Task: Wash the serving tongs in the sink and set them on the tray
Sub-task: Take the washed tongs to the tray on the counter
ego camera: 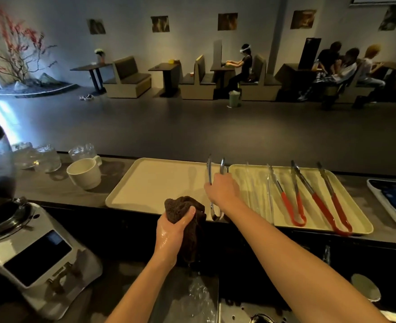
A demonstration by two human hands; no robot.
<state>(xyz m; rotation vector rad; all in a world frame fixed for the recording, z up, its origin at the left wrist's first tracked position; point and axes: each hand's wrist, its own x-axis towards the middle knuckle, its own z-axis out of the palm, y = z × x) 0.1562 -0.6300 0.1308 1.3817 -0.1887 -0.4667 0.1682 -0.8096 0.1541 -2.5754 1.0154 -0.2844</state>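
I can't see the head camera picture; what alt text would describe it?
A person's right hand holds metal tongs over the seam between two cream trays, while the wet left hand grips a dark cloth above the sink. The right tray holds more tongs, some red-handled; the left tray is bare.

White mug (84,172) beside clear glasses (38,157).

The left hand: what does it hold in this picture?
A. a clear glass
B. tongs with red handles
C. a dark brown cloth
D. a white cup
C. The left hand is closed around a dark brown cloth above the sink, while the right hand holds the all-metal tongs at the edge of the left tray.
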